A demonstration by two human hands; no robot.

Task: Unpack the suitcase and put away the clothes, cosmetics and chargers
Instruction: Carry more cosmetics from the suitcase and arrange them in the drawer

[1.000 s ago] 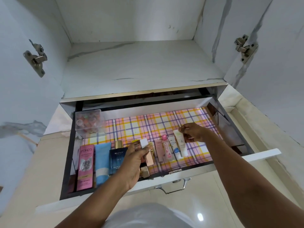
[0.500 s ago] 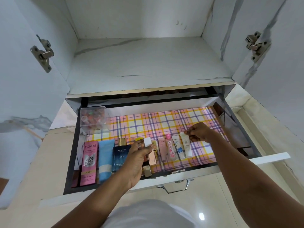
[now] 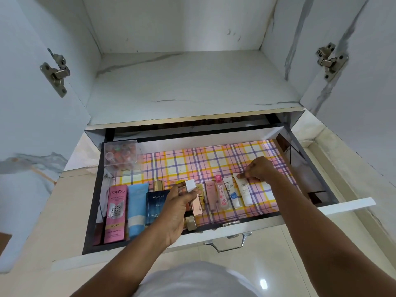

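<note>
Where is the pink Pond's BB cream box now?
In the head view, the Pond's box lies at the drawer's far left, directly left of the blue tube.

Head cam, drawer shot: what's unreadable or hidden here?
- Item under the left hand: the hand covers it; only a small white-capped piece shows.
- Perfume box: right part hidden by that hand.
- Small tubes' labels: print too small.
- Clear box: contents blurred, only small colourful bits.
- Drawer back: hidden under the shelf edge.
- Right hand: curled fingers hide its grip on the white tube.
</note>
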